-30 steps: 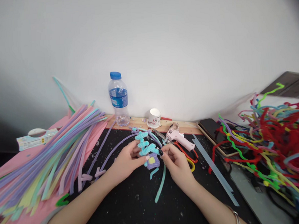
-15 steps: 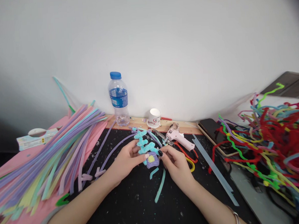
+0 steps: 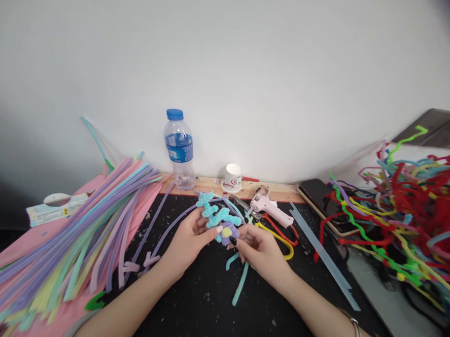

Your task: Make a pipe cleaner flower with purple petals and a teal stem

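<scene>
Between my hands is a pipe-cleaner flower (image 3: pixel 228 232), purple with a yellow centre, joined or held against a wavy turquoise pipe-cleaner piece (image 3: pixel 217 217). My left hand (image 3: pixel 194 237) pinches it from the left, thumb on the flower's edge and fingers behind the turquoise part. From the right, my right hand (image 3: pixel 257 245) grips the flower's lower right petal between thumb and fingers. Just below lie a short blue pipe-cleaner bit (image 3: pixel 232 261) and a longer teal pipe-cleaner (image 3: pixel 240 285) on the black mat (image 3: pixel 203 312).
A pink glue gun (image 3: pixel 271 209) and scissors with yellow and red handles (image 3: pixel 289 251) lie right of my hands, beside glue sticks (image 3: pixel 324 256). Behind stand a bottle (image 3: pixel 179 151) and paper cup (image 3: pixel 232 178). Pipe-cleaner heaps (image 3: pixel 80 233) flank the left; a tangled pile (image 3: pixel 422 212) the right.
My right hand has shifted slightly left and down, its thumb now on the flower's lower right. The flower has tilted and risen a little; the turquoise piece has turned slightly left.
</scene>
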Motion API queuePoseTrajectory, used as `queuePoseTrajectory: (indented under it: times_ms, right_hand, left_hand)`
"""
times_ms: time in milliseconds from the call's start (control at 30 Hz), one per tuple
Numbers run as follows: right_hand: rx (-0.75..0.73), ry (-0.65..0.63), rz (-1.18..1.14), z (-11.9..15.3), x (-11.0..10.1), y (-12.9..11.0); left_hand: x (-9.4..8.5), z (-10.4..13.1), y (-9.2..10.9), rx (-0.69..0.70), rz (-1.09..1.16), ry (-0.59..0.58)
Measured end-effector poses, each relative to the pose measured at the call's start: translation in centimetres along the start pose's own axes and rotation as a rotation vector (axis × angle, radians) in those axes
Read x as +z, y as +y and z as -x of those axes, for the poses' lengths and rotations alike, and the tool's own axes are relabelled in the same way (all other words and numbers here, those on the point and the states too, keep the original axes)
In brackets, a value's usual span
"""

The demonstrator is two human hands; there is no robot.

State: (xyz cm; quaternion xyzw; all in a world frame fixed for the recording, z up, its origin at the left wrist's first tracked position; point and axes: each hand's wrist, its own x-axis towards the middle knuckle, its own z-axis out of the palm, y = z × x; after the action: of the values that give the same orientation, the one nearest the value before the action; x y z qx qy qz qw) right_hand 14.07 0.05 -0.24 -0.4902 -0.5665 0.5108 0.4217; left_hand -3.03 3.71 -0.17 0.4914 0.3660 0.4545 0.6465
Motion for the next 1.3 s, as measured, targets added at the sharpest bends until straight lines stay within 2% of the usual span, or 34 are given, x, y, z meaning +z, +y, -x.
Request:
queuePoseTrajectory:
  times_ms: [167,333,500,633,1067,1300]
  right_hand:
    - [0.067,0.012,-0.027,0.0,-0.1,0.0]
    - [0.049,0.007,-0.079,0.0,-0.2,0.6]
    - [0.054,0.024,-0.106,0.0,-0.1,-0.1]
    - [0.068,0.030,-0.115,-0.1,0.0,-0.7]
    - [0.096,-0.003,-0.092,-0.2,-0.2,-0.4]
    - [0.102,-0.014,-0.081,-0.2,-0.3,-0.3]
  left_hand:
    - [-0.2,0.1,-0.2,0.012,-0.083,0.034]
    - [-0.2,0.1,0.0,0.023,-0.196,0.080]
    - [-0.5,0.0,0.2,0.058,-0.264,0.055]
    - [-0.7,-0.1,0.1,0.070,-0.290,0.034]
    - [-0.8,-0.1,0.0,0.067,-0.308,-0.001]
    - [-0.8,-0.1,0.1,0.060,-0.283,0.019]
